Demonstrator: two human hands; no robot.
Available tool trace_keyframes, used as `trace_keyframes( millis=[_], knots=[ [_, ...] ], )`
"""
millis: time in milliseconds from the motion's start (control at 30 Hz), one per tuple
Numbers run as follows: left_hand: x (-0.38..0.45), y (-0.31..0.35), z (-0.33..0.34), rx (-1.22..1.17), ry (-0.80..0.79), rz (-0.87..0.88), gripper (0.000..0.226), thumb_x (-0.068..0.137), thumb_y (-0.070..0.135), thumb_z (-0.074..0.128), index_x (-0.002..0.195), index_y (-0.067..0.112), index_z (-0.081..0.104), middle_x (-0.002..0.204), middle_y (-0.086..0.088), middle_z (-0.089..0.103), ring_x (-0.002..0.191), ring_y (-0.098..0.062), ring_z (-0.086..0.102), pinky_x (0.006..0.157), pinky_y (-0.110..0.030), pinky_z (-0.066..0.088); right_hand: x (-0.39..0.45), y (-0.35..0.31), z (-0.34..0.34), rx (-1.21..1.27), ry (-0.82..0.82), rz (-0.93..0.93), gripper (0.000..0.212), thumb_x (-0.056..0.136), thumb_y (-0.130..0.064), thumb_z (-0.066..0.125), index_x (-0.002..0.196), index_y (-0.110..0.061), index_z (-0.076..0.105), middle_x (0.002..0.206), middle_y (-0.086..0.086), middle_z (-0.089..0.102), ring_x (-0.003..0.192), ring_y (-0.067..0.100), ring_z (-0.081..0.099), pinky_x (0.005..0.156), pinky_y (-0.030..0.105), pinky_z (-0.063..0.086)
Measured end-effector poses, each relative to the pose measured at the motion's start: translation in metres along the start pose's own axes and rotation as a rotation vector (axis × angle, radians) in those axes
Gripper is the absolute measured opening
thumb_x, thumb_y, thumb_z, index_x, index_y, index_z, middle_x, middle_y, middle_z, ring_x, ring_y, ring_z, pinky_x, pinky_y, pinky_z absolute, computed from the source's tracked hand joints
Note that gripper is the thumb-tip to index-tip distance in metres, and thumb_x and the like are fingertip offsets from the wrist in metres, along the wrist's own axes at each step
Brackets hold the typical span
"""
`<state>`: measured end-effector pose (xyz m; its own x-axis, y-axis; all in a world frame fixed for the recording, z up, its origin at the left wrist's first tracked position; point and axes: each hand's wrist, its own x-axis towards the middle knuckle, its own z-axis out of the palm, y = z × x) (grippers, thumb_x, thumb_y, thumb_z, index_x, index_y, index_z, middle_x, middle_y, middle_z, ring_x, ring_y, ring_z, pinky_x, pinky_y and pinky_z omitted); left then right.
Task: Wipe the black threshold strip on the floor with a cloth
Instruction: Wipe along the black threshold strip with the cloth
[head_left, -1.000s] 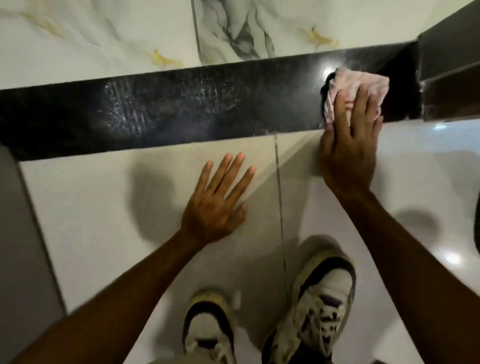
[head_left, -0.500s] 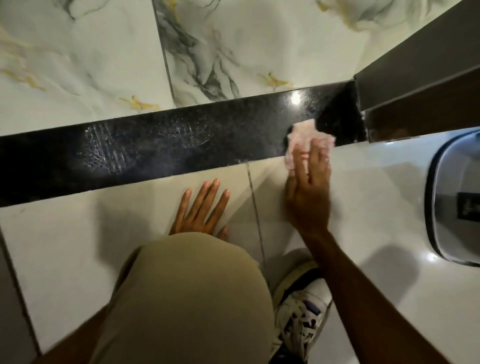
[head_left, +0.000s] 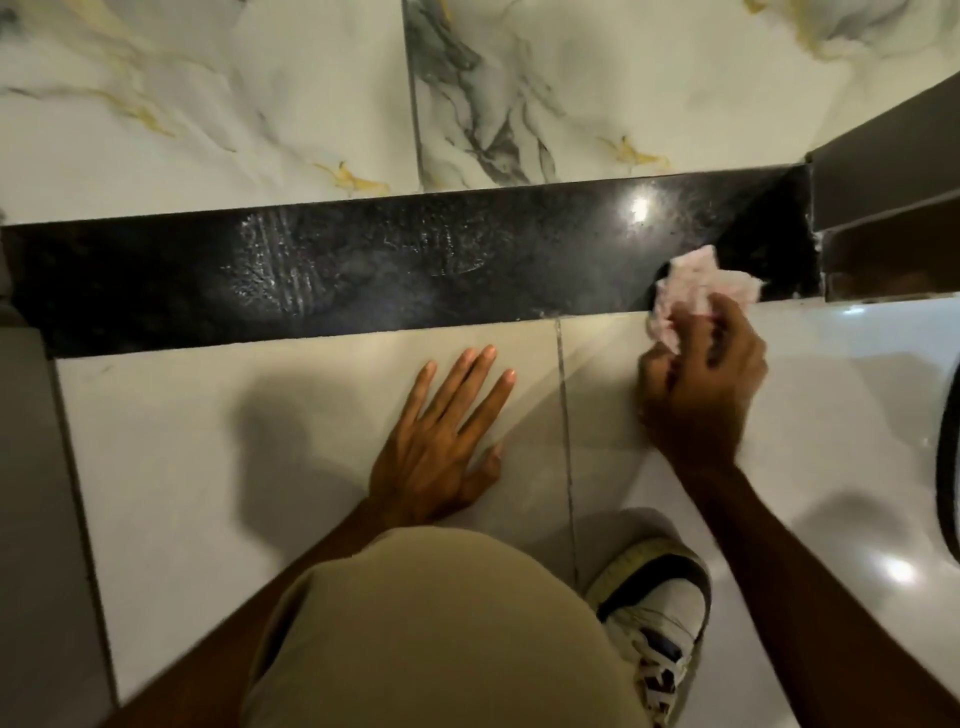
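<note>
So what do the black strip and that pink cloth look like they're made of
Black strip: likely polished stone such as granite; it mirrors a lamp glare and shows speckle, with smeary streaks on top. Pink cloth, bunched in the right hand: soft, matte, crumpled, probably thin fabric or paper towel; too blurred to tell which.

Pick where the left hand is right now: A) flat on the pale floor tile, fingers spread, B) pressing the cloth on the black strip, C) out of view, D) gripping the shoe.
A: the left hand lies palm-down on the pale tile just short of the black strip, holding nothing, while the right hand holds the pink cloth at the strip's right end.
</note>
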<state>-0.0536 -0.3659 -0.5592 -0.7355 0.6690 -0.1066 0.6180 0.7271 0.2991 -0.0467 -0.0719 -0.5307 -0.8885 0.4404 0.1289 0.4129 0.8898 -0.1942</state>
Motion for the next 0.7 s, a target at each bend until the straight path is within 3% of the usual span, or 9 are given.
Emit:
trace_keyframes(
  millis=[133, 267, 367, 467, 567, 700],
  knots=[
    [0.003, 0.001, 0.002, -0.009, 0.036, -0.017, 0.075, 0.110, 0.052, 0.037, 0.175, 0.016, 0.025, 0.183, -0.015, 0.017, 0.171, -0.032, 0.014, 0.140, -0.052, -0.003, 0.039, -0.012, 0.012, 0.049, 0.008, 0.029, 0.054, 0.106, -0.026, 0.050, 0.157, -0.009, 0.044, 0.169, 0.029, 0.032, 0.158, 0.047, 0.032, 0.133, 0.053, 0.030],
    [0.002, -0.001, 0.004, -0.018, 0.096, -0.110, 0.075, 0.109, 0.052, 0.037, 0.174, 0.015, 0.026, 0.182, -0.017, 0.021, 0.170, -0.032, 0.015, 0.140, -0.050, -0.004, 0.075, -0.069, 0.033, 0.032, -0.069, 0.003, 0.062, 0.114, -0.040, 0.029, 0.170, -0.015, 0.021, 0.179, 0.020, 0.014, 0.168, 0.037, 0.012, 0.140, 0.052, 0.013],
    [0.003, -0.001, 0.004, -0.017, 0.097, -0.124, 0.074, 0.111, 0.053, 0.034, 0.174, 0.016, 0.026, 0.182, -0.016, 0.020, 0.171, -0.031, 0.015, 0.140, -0.052, 0.000, 0.057, -0.096, 0.033, 0.037, -0.149, -0.179, 0.060, 0.116, -0.038, 0.029, 0.171, -0.017, 0.017, 0.180, 0.017, 0.011, 0.169, 0.034, 0.009, 0.140, 0.049, 0.011],
    [0.002, -0.002, 0.004, -0.016, 0.090, -0.118, 0.072, 0.112, 0.052, 0.030, 0.175, 0.017, 0.025, 0.183, -0.015, 0.019, 0.171, -0.031, 0.014, 0.140, -0.055, 0.005, 0.008, -0.083, 0.018, 0.085, -0.250, -0.274, 0.061, 0.115, -0.032, 0.037, 0.171, -0.018, 0.018, 0.181, 0.013, 0.009, 0.169, 0.030, 0.005, 0.140, 0.048, 0.012],
    [0.002, -0.002, 0.004, -0.001, 0.091, -0.113, 0.072, 0.112, 0.053, 0.029, 0.174, 0.016, 0.027, 0.183, -0.015, 0.019, 0.171, -0.031, 0.015, 0.140, -0.056, 0.008, -0.017, -0.056, 0.010, 0.009, -0.227, -0.207, 0.060, 0.114, -0.031, 0.037, 0.170, -0.017, 0.022, 0.180, 0.015, 0.012, 0.169, 0.033, 0.008, 0.139, 0.052, 0.017],
    [0.003, -0.001, 0.004, -0.006, 0.098, -0.141, 0.074, 0.113, 0.057, 0.020, 0.174, 0.017, 0.027, 0.183, -0.015, 0.020, 0.171, -0.033, 0.017, 0.139, -0.055, 0.004, 0.021, -0.068, 0.024, -0.024, -0.091, -0.041, 0.059, 0.115, -0.032, 0.034, 0.169, -0.012, 0.024, 0.177, 0.022, 0.017, 0.167, 0.040, 0.014, 0.137, 0.053, 0.019]
  ],
)
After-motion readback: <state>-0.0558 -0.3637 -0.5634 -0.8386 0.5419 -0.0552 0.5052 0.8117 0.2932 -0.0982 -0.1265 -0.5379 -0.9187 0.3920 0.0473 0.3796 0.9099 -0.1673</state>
